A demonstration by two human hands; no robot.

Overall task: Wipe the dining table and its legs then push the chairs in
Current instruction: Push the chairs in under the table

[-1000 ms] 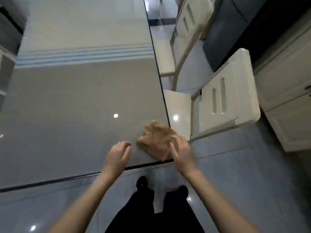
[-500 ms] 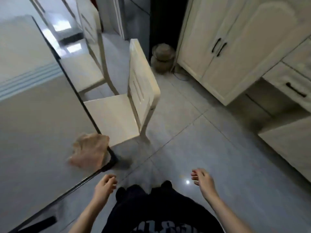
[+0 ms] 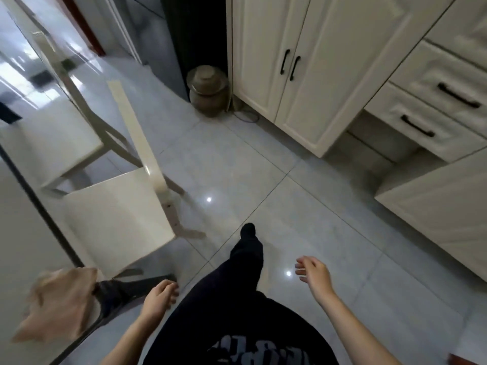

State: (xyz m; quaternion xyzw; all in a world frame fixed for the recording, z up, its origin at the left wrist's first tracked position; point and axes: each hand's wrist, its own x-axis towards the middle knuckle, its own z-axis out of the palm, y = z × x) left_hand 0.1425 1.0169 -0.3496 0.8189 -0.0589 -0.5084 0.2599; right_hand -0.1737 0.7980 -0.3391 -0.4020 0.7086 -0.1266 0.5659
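A tan cloth (image 3: 56, 306) lies crumpled on the corner of the glossy dining table (image 3: 18, 238) at the lower left. A cream chair (image 3: 116, 214) stands pulled out beside the table edge, its seat facing the table. A second cream chair (image 3: 55, 143) stands further back along the same side. My left hand (image 3: 160, 299) hangs just right of the table corner, fingers loosely curled, holding nothing. My right hand (image 3: 313, 272) is out over the floor, fingers apart and empty. Neither hand touches the cloth or a chair.
Cream cabinets (image 3: 297, 69) with black handles and drawers (image 3: 432, 101) line the right side. A round lidded pot (image 3: 207, 89) sits on the floor by the cabinet corner. My dark-trousered leg (image 3: 247, 248) steps forward on the grey tiled floor (image 3: 263, 167).
Both hands left the cloth on the table corner. The view swung right from the tabletop toward the chairs and cabinets, and I have stepped forward alongside the near chair.
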